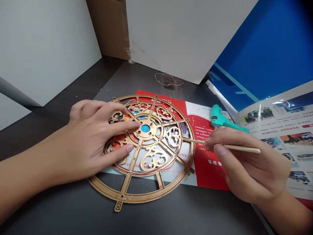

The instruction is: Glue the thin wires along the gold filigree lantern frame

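A gold openwork wheel [127,189] with scrollwork between its spokes lies over a red and white printed sheet [205,169]. My left hand [95,137] rests on the wheel's left side, its fingers spread, the index fingertip beside the blue-looking centre hole. Between the thumb and fingers of my right hand [246,160] is a thin wooden stick [239,148]. The stick's far tip meets the wheel's right side near an inner ring. Thin reddish wire runs along that ring. Just beyond my right hand lies a teal glue gun [222,119], partly hidden by the fingers.
White panels [166,36] stand behind the dark table [186,209], with a brown cardboard piece [110,29] between them. A loop of thin wire [168,79] lies near the back. At the right are a blue panel [266,49] and a printed picture sheet [283,124].
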`<action>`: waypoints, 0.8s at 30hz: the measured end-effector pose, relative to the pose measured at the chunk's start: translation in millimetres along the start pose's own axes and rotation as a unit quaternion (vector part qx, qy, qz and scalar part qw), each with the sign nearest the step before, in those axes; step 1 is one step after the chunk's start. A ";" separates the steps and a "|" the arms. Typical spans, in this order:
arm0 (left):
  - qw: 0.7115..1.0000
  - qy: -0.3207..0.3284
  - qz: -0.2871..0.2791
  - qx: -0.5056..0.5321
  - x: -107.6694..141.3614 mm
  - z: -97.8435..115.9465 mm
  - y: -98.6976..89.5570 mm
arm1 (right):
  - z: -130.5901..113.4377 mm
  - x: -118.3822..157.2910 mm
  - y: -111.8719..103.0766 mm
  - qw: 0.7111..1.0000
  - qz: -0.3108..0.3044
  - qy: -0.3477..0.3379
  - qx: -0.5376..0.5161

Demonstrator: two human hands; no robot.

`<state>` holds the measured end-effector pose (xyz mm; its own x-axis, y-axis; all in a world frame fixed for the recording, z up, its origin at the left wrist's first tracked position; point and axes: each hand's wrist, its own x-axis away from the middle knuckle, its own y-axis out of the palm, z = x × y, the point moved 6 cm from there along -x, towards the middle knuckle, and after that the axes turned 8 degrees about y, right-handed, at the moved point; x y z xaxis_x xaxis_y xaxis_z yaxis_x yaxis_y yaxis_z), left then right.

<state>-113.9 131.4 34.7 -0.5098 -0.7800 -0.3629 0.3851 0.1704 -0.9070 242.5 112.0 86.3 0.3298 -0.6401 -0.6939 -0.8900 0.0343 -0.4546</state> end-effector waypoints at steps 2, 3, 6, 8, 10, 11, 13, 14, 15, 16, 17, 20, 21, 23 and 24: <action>1.000 0.009 -0.009 -0.020 1.6 -0.3 -0.1 | -3.8 0.5 2.0 1.000 -0.021 0.023 -0.001; 0.999 0.017 -0.012 -0.024 2.6 0.8 -0.1 | -6.5 0.5 3.6 0.998 -0.041 0.037 -0.003; 0.998 0.059 -0.015 0.000 6.4 13.8 0.2 | -18.7 0.5 9.3 0.990 -0.126 0.061 -0.027; 0.997 0.076 -0.016 0.022 9.4 28.1 0.7 | -25.4 0.8 12.1 0.982 -0.171 0.062 -0.045; 0.997 0.064 -0.016 0.027 11.9 41.2 0.9 | -28.5 2.5 15.4 0.975 -0.204 0.060 -0.060; 0.998 0.061 -0.021 0.027 12.8 47.6 1.3 | -28.5 4.0 16.7 0.973 -0.212 0.064 -0.062; 0.998 0.053 -0.035 0.028 13.7 56.6 2.4 | -26.6 8.8 19.9 0.969 -0.227 0.080 -0.054; 0.998 0.050 -0.039 0.029 13.6 59.0 2.7 | -25.0 11.3 21.0 0.968 -0.230 0.093 -0.043; 0.998 0.047 -0.042 0.031 13.4 60.0 2.7 | -24.0 13.4 21.9 0.967 -0.231 0.101 -0.031; 0.998 0.045 -0.041 0.033 13.1 60.1 2.7 | -23.5 14.6 22.7 0.966 -0.234 0.104 -0.023; 0.998 0.046 -0.039 0.036 12.7 59.8 2.7 | -24.5 14.9 24.0 0.965 -0.242 0.096 -0.026; 0.997 0.053 -0.027 0.046 12.6 58.5 3.7 | -25.8 8.0 25.9 0.966 -0.244 0.070 -0.049; 0.997 0.054 -0.025 0.047 12.7 58.3 4.3 | -25.9 4.7 26.7 0.965 -0.246 0.062 -0.059; 0.997 0.055 -0.023 0.046 13.0 58.8 5.6 | -26.0 0.0 28.6 0.964 -0.253 0.049 -0.072; 0.997 0.056 -0.024 0.045 13.0 59.5 6.0 | -25.9 -0.9 29.4 0.963 -0.256 0.048 -0.074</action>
<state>-72.5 86.4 37.2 -0.6106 -0.7125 -0.3457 0.4225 0.0760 -0.9031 207.9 93.7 88.1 0.7123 -0.6125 -0.3427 -0.6567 -0.4094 -0.6333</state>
